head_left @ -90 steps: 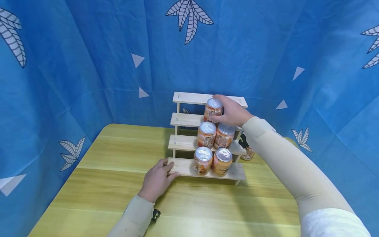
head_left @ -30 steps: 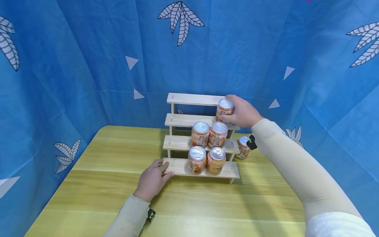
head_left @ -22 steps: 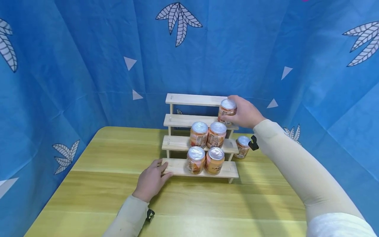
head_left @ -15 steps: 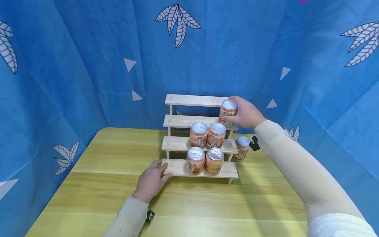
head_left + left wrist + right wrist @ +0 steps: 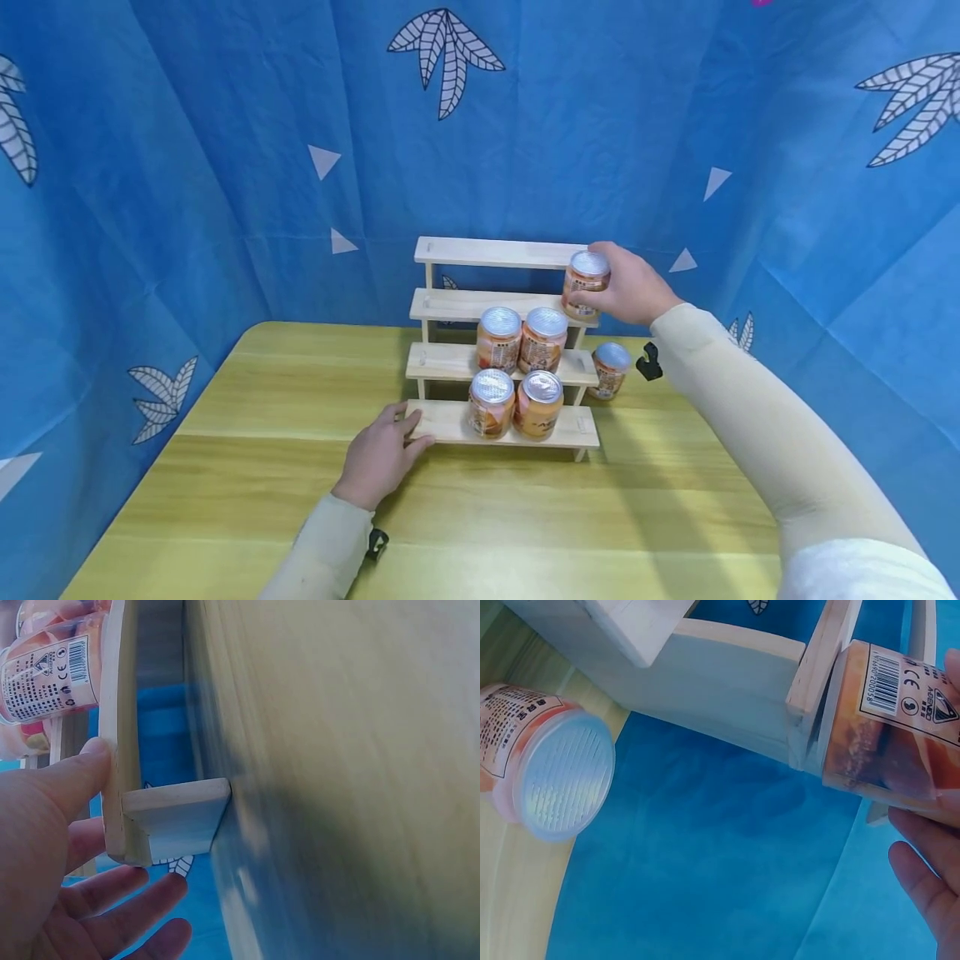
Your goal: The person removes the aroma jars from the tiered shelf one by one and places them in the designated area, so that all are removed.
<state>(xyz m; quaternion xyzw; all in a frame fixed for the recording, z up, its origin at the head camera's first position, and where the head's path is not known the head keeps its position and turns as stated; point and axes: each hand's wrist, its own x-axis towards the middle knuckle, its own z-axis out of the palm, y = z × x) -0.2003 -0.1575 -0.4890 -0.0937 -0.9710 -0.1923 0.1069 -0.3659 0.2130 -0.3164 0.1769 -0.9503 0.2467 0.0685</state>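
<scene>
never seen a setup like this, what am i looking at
No machine here, just a person working bare-handed. The wide picture comes from a camera on the head, the two closer ones from a camera on each wrist. On the wooden table stands a four-step wooden rack. The left hand holds the left end of its lowest shelf; the right hand grips a jar at the right end of the second shelf from the top. The two lower shelves bear four jars; another stands on the table.

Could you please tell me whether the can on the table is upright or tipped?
Upright: the head view shows the can beside the rack, its silver lid uppermost.
</scene>
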